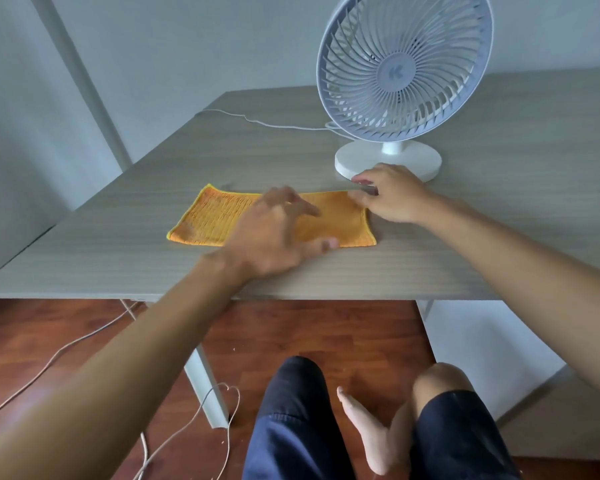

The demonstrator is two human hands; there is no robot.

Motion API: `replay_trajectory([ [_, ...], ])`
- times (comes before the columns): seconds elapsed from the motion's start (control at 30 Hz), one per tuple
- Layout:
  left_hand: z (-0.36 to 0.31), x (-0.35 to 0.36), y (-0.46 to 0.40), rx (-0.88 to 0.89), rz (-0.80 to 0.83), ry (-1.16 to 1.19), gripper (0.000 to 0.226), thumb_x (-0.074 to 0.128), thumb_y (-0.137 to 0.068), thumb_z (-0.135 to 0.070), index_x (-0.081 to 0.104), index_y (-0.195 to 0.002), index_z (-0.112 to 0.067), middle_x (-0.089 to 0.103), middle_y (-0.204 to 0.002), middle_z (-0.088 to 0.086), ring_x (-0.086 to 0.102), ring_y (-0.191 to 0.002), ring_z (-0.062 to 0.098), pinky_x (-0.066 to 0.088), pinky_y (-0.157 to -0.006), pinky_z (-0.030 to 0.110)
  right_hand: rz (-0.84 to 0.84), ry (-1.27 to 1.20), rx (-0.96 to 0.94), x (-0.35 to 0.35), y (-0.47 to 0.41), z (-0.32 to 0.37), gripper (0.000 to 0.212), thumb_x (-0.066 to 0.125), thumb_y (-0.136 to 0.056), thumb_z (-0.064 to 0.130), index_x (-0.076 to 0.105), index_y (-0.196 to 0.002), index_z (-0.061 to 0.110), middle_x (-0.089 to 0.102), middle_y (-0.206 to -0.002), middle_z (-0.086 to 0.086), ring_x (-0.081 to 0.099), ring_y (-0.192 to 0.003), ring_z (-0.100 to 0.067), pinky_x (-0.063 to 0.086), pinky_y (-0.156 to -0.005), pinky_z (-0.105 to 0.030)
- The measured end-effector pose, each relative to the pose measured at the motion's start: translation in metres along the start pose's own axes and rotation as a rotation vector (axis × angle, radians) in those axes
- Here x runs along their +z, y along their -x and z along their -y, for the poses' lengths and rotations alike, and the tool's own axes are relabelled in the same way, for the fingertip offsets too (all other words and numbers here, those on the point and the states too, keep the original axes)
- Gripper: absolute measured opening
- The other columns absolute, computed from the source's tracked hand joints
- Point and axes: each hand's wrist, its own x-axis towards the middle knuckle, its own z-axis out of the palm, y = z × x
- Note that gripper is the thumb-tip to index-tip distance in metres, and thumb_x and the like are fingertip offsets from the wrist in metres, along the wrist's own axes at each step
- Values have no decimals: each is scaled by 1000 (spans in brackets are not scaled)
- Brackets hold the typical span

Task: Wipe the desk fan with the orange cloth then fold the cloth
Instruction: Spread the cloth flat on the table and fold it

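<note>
Head view: I'd crease the orange cloth evenly; left hand spread flat above it, right hand pinching the corner nearest the fan.

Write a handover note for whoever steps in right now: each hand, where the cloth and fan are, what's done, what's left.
Left hand: fingers spread and relaxed over the middle of the orange cloth, blurred, holding nothing that can be seen.
Right hand: fingers curled at the cloth's far right corner, apparently pinching it, just in front of the fan's base.
The cloth lies flat on the desk as a wide rectangle, seemingly folded once already.
Desk fan stands upright behind the cloth to the right, cord trailing left.
Done: whether the fan has been wiped cannot be told from this view; folding seems under way.
Left: likely another fold, then release.
</note>
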Motion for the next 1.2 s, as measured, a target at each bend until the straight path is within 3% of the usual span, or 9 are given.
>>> replay_trajectory([
  [0.2, -45, 10, -11, 252, 41, -39, 34, 60, -88, -49, 67, -108, -23, 59, -104, -2, 57, -100, 20, 43, -79, 30, 123, 16, 57, -11, -21, 15, 16, 72, -83, 35, 73, -82, 19, 67, -87, 0, 62, -98, -22, 47, -84, -27],
  [0.37, -55, 15, -17, 317, -17, -303, 29, 42, -99, -34, 59, -112, -15, 58, -116, 3, 59, -108, 27, 49, -81, 40, 164, -40, 202, -13, -24, 23, 26, 75, -80, 35, 69, -96, 15, 63, -100, -3, 59, -104, -22, 47, -89, -29],
  [0.47, -61, 14, -13, 278, -75, -175, 22, 48, -93, -27, 60, -100, -11, 65, -104, 7, 62, -95, 31, 46, -76, 40, 253, -158, 305, -15, -25, 26, 32, 74, -80, 22, 70, -103, 1, 63, -91, -12, 59, -85, -25, 50, -77, -32],
  [0.57, -60, 12, -6, 224, -116, 45, 12, 59, -83, -21, 62, -87, -10, 67, -87, 5, 63, -80, 29, 46, -71, 37, 297, -381, 427, -23, -23, 32, 21, 66, -81, 0, 66, -102, 3, 58, -85, -14, 55, -69, -22, 47, -56, -27],
  [0.63, -58, 8, 2, 142, -128, 182, 7, 64, -77, -17, 63, -79, -11, 65, -72, -1, 63, -70, 21, 48, -67, 32, 344, -562, 477, -31, -22, 38, 23, 59, -85, -5, 58, -105, 7, 56, -79, -11, 53, -63, -18, 46, -52, -26],
  [0.77, -45, -5, 19, -127, -243, 468, 11, 68, -70, -16, 58, -67, -18, 56, -55, -12, 56, -53, 1, 41, -57, 12, 292, -699, 383, -52, -22, 58, 19, 57, -84, -8, 55, -82, 11, 53, -66, -8, 51, -54, -15, 43, -41, -18],
  [0.9, -18, -24, 33, -414, -283, 785, 11, 64, -72, -14, 57, -64, -16, 70, -65, 10, 71, -68, 27, 57, -66, 36, 182, -684, 284, -55, -30, 94, 18, 61, -78, -10, 59, -73, 7, 59, -66, -14, 55, -52, -19, 48, -46, -22],
  [1.03, 11, -43, 45, -594, -347, 933, 16, 58, -85, -7, 58, -69, -8, 68, -56, 1, 71, -57, 17, 52, -49, 22, 101, -652, 278, -40, -56, 134, 19, 64, -73, -10, 59, -77, 8, 55, -61, -10, 54, -47, -16, 50, -43, -19],
  [1.2, 51, -59, 52, -812, -374, 873, 25, 61, -85, -23, 69, -84, 1, 74, -72, 9, 71, -58, 15, 56, -56, 28, 73, -618, 313, -5, -88, 174, 19, 67, -69, -5, 62, -86, 4, 55, -61, -8, 53, -44, -16, 49, -45, -24],
])
